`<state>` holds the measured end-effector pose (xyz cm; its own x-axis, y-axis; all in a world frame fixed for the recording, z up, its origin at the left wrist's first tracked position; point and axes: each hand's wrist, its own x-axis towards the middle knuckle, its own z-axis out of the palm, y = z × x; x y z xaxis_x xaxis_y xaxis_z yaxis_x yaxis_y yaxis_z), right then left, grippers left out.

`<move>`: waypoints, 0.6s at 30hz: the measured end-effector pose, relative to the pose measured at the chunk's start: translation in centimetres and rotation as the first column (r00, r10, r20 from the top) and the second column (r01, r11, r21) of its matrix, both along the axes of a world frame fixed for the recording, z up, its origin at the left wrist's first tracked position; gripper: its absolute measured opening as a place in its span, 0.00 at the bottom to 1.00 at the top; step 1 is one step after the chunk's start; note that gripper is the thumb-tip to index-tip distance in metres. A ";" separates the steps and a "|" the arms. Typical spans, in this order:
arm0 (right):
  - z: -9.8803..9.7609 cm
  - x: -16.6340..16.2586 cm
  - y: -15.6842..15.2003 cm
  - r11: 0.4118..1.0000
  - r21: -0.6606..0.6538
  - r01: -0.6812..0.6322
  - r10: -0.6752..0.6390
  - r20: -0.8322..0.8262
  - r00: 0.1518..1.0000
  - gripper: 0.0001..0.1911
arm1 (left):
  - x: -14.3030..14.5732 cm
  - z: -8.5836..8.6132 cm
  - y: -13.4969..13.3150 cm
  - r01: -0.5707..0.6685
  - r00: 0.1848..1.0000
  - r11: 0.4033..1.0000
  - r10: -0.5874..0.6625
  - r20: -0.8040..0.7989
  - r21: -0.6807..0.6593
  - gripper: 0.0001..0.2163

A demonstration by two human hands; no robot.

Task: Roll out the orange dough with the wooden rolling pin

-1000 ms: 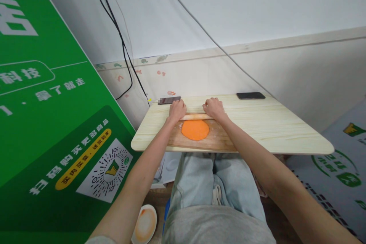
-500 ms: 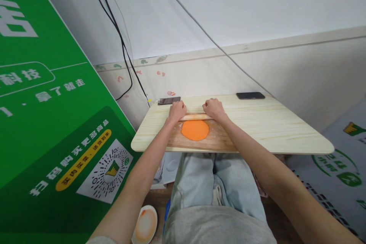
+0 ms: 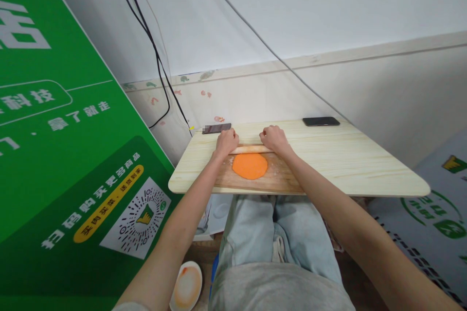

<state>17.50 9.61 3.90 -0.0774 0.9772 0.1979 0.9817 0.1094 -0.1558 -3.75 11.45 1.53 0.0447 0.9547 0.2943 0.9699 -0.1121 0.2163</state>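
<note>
A pale rolling pin lies crosswise at the far edge of a flat, roughly round sheet of orange dough. My left hand is closed around its left end. On the other end, my right hand grips it the same way. Beneath the dough is a brown wooden board with white flour-like traces on it, partly covered by my forearms.
The board rests on a light wood-grain table against the wall. A phone lies at the back right, another dark phone behind my left hand. A green printed panel stands at the left. Below is a stained white plate.
Almost nothing differs: the view has shifted very slightly. Both hands keep their hold on the rolling pin at the dough's far edge.
</note>
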 end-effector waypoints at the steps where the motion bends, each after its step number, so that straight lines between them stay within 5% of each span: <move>1: 0.0 0.0 0.0 1.000 0.004 -0.001 0.001 -0.002 1.000 0.25 | 0.0 0.1 -0.1 0.001 1.000 1.000 -0.001 0.009 -0.001 0.16; 18: -0.4 0.2 0.5 0.998 0.057 -0.037 0.040 -0.041 0.998 0.24 | 0.1 -0.3 -1.3 -0.020 0.999 0.999 0.022 0.039 -0.050 0.17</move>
